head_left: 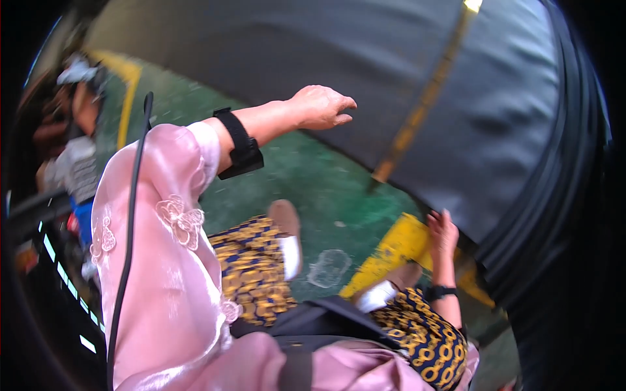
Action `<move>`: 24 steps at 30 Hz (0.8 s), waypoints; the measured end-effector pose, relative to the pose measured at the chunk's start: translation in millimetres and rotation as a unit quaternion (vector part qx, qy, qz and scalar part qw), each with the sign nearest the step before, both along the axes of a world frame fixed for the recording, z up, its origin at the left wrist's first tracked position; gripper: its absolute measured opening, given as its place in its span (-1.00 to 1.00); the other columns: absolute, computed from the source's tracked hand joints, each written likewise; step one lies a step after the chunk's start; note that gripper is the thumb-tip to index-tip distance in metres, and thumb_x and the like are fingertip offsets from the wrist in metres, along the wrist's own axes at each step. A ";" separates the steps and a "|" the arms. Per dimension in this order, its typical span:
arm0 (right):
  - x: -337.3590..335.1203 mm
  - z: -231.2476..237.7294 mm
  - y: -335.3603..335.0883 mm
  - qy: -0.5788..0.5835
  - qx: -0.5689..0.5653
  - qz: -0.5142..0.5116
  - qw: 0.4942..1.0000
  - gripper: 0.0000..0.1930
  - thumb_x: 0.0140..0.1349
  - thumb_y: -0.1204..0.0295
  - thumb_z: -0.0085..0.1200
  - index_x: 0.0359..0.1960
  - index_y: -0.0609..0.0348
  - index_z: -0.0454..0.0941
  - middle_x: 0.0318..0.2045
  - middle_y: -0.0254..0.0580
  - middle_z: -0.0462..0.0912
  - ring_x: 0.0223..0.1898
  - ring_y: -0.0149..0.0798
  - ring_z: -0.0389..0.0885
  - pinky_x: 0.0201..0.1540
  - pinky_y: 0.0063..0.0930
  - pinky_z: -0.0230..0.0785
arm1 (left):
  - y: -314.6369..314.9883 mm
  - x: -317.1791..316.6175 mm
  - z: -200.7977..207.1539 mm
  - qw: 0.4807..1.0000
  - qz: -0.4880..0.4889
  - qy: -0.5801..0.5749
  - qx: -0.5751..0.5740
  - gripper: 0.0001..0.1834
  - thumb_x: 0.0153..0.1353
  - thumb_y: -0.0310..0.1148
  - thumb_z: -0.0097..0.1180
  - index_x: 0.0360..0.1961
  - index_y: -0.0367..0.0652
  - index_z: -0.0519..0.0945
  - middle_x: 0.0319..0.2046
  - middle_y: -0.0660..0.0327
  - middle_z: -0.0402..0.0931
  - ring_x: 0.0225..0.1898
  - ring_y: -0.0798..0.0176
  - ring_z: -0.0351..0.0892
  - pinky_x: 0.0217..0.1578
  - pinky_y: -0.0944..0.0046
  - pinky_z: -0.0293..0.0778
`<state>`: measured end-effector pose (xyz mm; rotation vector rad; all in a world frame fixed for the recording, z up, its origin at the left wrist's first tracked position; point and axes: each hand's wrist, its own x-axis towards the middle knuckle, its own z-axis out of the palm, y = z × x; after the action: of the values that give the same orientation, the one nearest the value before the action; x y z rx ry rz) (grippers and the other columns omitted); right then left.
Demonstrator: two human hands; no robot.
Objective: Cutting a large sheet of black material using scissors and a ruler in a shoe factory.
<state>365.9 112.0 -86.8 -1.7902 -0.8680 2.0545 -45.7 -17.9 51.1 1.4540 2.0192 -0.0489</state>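
My left hand [321, 107] reaches out over a wide dark grey sheet of material [313, 58]. Its thumb and fingers are a little apart, with nothing visible between them. Lower down and to the right, my right hand [444, 236] is at the near edge of the sheet. Its fingers point up and look loosely spread; whether they touch the edge cannot be made out. A narrow yellow strip [417, 117] runs across the sheet between the two hands.
Black folds of material [554, 215] hang along the right side. My shoes stand on a green floor [339, 176] with a worn yellow marking [391, 251]. At far left are another person [78, 111] and blurred items. A black cable [134, 208] hangs beside my left sleeve.
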 end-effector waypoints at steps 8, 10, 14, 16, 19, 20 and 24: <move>11.3 -11.1 18.1 -0.035 -0.062 0.086 0.994 -0.57 0.14 0.09 0.12 -0.09 0.11 0.41 -0.22 -0.24 0.59 -0.23 -0.29 0.55 -0.17 -0.48 0.39 | -420.5 -74.1 0.5 0.750 0.653 0.101 0.013 -0.69 0.13 -0.15 -0.06 -0.27 -0.11 0.57 -0.45 0.11 0.59 -0.41 0.05 0.60 -0.32 0.11 0.46; 9.1 -12.0 20.7 -0.041 -0.090 0.099 0.990 -0.56 0.14 0.08 0.12 -0.05 0.07 0.39 -0.21 -0.26 0.58 -0.22 -0.29 0.54 -0.14 -0.46 0.38 | -508.3 -36.6 -18.4 0.729 0.642 0.216 -0.098 -0.68 0.10 -0.11 -0.03 -0.28 -0.08 0.59 -0.34 0.06 0.59 -0.25 0.01 0.59 -0.22 0.07 0.46; 38.5 -2.5 59.0 -0.078 -0.095 0.098 0.988 -0.49 0.19 0.03 0.04 0.09 0.00 0.33 0.03 -0.19 0.45 0.03 -0.15 0.40 0.12 -0.28 0.20 | -510.3 7.6 -100.4 0.677 0.700 0.190 -0.123 -0.33 0.05 -0.02 0.06 0.17 -0.08 0.31 0.00 -0.02 0.45 0.04 -0.03 0.44 0.03 0.04 0.35; 17.5 23.0 46.3 -0.096 -0.076 0.123 0.985 -0.36 0.21 0.01 -0.02 0.19 0.16 0.20 0.14 0.03 0.33 0.15 -0.01 0.33 0.16 -0.19 0.21 | -471.9 4.0 -117.4 0.658 0.720 0.177 -0.130 -0.46 -0.04 -0.03 0.13 -0.11 -0.20 0.53 -0.21 -0.01 0.57 -0.14 -0.07 0.55 -0.11 0.01 0.43; -24.4 39.7 21.8 -0.111 -0.077 0.085 0.987 -0.38 0.22 0.08 0.00 0.17 0.26 0.20 0.11 0.08 0.35 0.13 0.01 0.36 0.17 -0.17 0.22 | -465.7 -12.9 -132.0 0.579 0.777 0.198 -0.148 -0.61 -0.14 -0.14 0.19 -0.32 -0.20 0.62 -0.35 0.02 0.61 -0.23 -0.03 0.60 -0.16 0.03 0.46; -25.7 35.8 22.1 -0.099 -0.088 0.078 0.988 -0.43 0.22 0.10 0.02 0.14 0.22 0.23 0.07 0.05 0.39 0.10 0.00 0.39 0.12 -0.21 0.26 | -464.4 -15.1 -137.6 0.569 0.785 0.204 -0.137 -0.59 -0.17 -0.16 0.22 -0.34 -0.25 0.62 -0.35 -0.02 0.61 -0.21 -0.02 0.60 -0.15 0.05 0.46; -49.1 25.3 -2.1 -0.010 -0.135 0.049 0.990 -0.58 0.20 0.11 0.06 -0.04 0.12 0.39 -0.05 -0.12 0.50 -0.02 -0.14 0.49 0.00 -0.32 0.33 | -492.8 -42.7 -139.8 0.493 0.856 -0.122 0.099 -0.89 -0.09 -0.41 0.10 -0.55 -0.23 0.47 -0.60 0.25 0.41 -0.62 0.33 0.38 -0.59 0.29 0.32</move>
<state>316.7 109.9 -61.5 -1.9401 -0.7226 2.3158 -88.4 -510.7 -88.7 -0.9739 2.2621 1.1352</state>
